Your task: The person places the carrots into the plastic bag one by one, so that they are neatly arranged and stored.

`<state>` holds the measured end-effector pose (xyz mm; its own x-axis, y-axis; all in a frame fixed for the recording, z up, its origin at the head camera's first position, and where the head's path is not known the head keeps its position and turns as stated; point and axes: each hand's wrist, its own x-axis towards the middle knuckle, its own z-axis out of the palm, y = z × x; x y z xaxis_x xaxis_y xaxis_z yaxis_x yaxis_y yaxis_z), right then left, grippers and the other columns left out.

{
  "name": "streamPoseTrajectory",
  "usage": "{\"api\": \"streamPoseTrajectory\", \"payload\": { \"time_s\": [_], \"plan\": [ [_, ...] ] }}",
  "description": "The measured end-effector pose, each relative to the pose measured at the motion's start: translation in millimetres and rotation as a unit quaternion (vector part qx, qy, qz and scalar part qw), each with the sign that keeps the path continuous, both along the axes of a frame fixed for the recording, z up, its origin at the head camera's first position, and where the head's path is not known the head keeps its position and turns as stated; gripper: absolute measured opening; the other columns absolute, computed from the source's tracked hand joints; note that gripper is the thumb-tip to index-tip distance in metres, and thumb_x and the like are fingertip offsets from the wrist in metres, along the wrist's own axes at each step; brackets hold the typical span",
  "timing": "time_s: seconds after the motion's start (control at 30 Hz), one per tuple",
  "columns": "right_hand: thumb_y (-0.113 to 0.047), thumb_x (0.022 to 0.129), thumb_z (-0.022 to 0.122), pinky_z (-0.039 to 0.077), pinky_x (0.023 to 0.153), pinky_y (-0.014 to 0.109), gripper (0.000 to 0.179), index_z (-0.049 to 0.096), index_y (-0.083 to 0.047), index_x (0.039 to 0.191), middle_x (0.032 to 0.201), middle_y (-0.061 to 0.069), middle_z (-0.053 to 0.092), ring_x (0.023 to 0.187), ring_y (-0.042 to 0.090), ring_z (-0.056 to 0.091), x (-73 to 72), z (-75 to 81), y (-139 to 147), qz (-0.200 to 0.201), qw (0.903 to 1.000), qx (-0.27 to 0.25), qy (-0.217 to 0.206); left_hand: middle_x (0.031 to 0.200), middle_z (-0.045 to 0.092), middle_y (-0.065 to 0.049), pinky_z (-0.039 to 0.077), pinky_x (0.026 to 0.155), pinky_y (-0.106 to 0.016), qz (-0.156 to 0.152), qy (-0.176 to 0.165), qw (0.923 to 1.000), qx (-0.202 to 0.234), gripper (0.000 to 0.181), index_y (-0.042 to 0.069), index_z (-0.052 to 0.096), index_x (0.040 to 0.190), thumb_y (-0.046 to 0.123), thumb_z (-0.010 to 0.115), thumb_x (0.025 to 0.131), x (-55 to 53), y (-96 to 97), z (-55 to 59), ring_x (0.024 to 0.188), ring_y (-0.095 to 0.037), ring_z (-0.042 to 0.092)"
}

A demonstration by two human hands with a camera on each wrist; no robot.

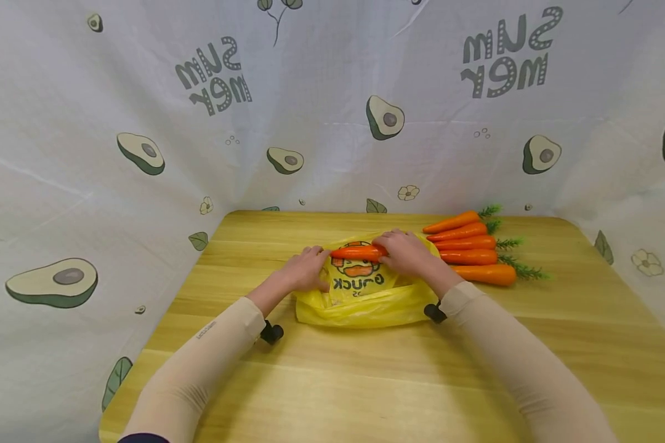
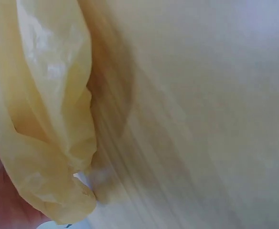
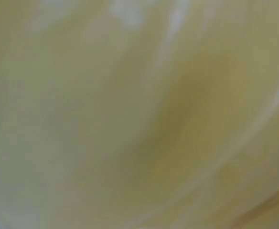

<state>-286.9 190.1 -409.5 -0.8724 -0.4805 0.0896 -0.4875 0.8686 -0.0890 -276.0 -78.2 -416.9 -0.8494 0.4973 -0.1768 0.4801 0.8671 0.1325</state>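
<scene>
A yellow plastic bag [image 1: 354, 311] printed with a duck face lies flat on the wooden table. One orange carrot [image 1: 350, 252] lies across the print, its tip pointing left. My right hand [image 1: 404, 251] grips this carrot near its thick end, whose top is hidden under the hand. At the bag's left side, my left hand [image 1: 306, 269] holds the bag's edge, fingertips close to the carrot's tip. In the left wrist view, crumpled bag plastic [image 2: 48, 95] partly covers the left hand [image 2: 8, 205]. Only blurred yellow plastic [image 3: 139, 114] fills the right wrist view.
Several more carrots [image 1: 471, 257] with green tops lie in a column right of the bag, beyond the right hand. The wooden table [image 1: 332, 381] extends toward me. A white cloth [image 1: 332, 111] printed with avocados hangs behind and at the sides.
</scene>
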Motion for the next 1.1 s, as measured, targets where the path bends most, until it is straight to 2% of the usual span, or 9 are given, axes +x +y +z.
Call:
{"api": "streamPoseTrajectory", "payload": {
  "time_s": [0.17,0.4,0.5,0.6,0.7,0.8,0.97,1.1],
  "plan": [
    [-0.022,0.094,0.072,0.035,0.107,0.069,0.041,0.066,-0.010,0.132,0.133,0.014,0.064,0.125,0.037,0.054,-3.5,-1.6,-4,-0.008,0.9999,0.012,0.002,0.162,0.030,-0.014,0.040,0.113,-0.051,-0.007,-0.024,0.9996,-0.015,0.102,0.014,0.025,0.161,0.048,0.081,0.083,-1.1,1.7,4.0,0.148,-0.032,0.031],
    [-0.023,0.092,0.073,0.037,0.105,0.068,0.044,0.065,-0.012,0.134,0.134,0.013,0.063,0.127,0.035,0.054,-4.1,-0.9,-3,-0.001,0.9997,0.021,0.015,0.164,0.026,-0.013,0.035,0.117,-0.052,-0.019,-0.058,0.9981,0.006,0.102,0.016,0.023,0.162,0.043,0.082,0.083,-2.8,0.1,6.8,0.151,-0.034,0.026],
    [-0.023,0.091,0.073,0.036,0.104,0.070,0.046,0.064,-0.011,0.135,0.136,0.014,0.062,0.128,0.035,0.053,-4.8,-2.0,-1,-0.004,0.9996,0.015,0.025,0.166,0.023,-0.014,0.031,0.119,-0.053,-0.020,-0.076,0.9967,0.020,0.094,0.017,0.022,0.162,0.040,0.075,0.088,-4.8,-1.6,6.0,0.152,-0.036,0.024],
    [-0.024,0.092,0.071,0.036,0.102,0.071,0.046,0.063,-0.011,0.136,0.136,0.013,0.061,0.128,0.035,0.052,-5.6,-2.9,1,-0.010,0.9996,0.005,0.025,0.166,0.022,-0.015,0.027,0.121,-0.052,-0.020,-0.084,0.9957,0.034,0.081,0.016,0.022,0.162,0.041,0.063,0.096,-6.7,-2.4,4.3,0.153,-0.037,0.023],
    [-0.024,0.093,0.070,0.036,0.101,0.071,0.045,0.062,-0.011,0.136,0.135,0.013,0.062,0.125,0.036,0.054,-4.9,-3.5,4,-0.022,0.9998,0.000,0.004,0.165,0.026,-0.016,0.026,0.122,-0.050,-0.012,-0.081,0.9956,0.046,0.070,0.011,0.025,0.161,0.045,0.048,0.105,-7.7,-1.3,2.4,0.152,-0.036,0.025],
    [-0.024,0.094,0.069,0.040,0.099,0.068,0.046,0.062,-0.008,0.136,0.132,0.014,0.062,0.116,0.036,0.059,-3.7,-2.8,6,-0.032,0.9990,-0.007,-0.031,0.163,0.031,-0.017,0.028,0.121,-0.051,0.002,-0.068,0.9965,0.048,0.068,0.007,0.029,0.159,0.048,0.043,0.106,-7.3,2.0,1.5,0.151,-0.035,0.029],
    [-0.024,0.094,0.069,0.051,0.094,0.053,0.046,0.061,-0.003,0.135,0.125,0.016,0.062,0.096,0.030,0.061,-2.0,1.0,8,-0.031,0.9969,-0.010,-0.072,0.161,0.034,-0.015,0.033,0.118,-0.053,0.017,-0.037,0.9990,0.016,0.076,0.008,0.033,0.157,0.053,0.054,0.101,-6.0,7.8,-0.3,0.149,-0.033,0.033],
    [-0.025,0.093,0.070,0.052,0.093,0.050,0.046,0.062,-0.004,0.134,0.126,0.016,0.062,0.096,0.028,0.061,-1.3,3.3,8,-0.021,0.9971,0.009,-0.073,0.161,0.034,-0.013,0.035,0.117,-0.052,0.019,-0.027,0.9994,-0.005,0.083,0.010,0.033,0.158,0.055,0.063,0.095,-4.9,9.8,-1.5,0.149,-0.031,0.032]
  ]
}}
